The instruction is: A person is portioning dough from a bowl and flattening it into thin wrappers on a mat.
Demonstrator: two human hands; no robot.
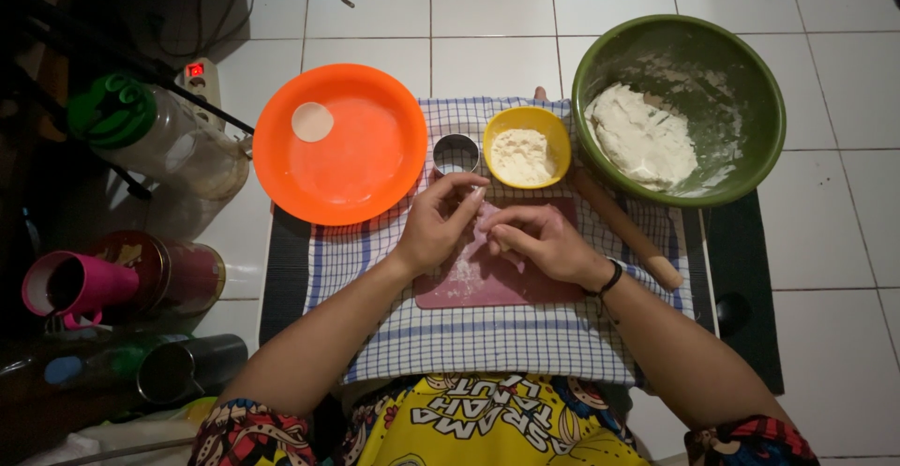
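White tiled floor (844, 241), checked cloth (487, 335) over dark mat (281, 278), jars (169, 138), power strip (199, 77)

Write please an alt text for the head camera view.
Seen from above, a person's left hand and right hand pinch a small piece of dough over a floured pink board. Beyond it are an orange plate, a metal ring cutter and a green bowl of dough.

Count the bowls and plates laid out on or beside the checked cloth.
3: an orange plate at the cloth's left corner, a small yellow bowl of flour at centre, a green bowl of dough on the right.
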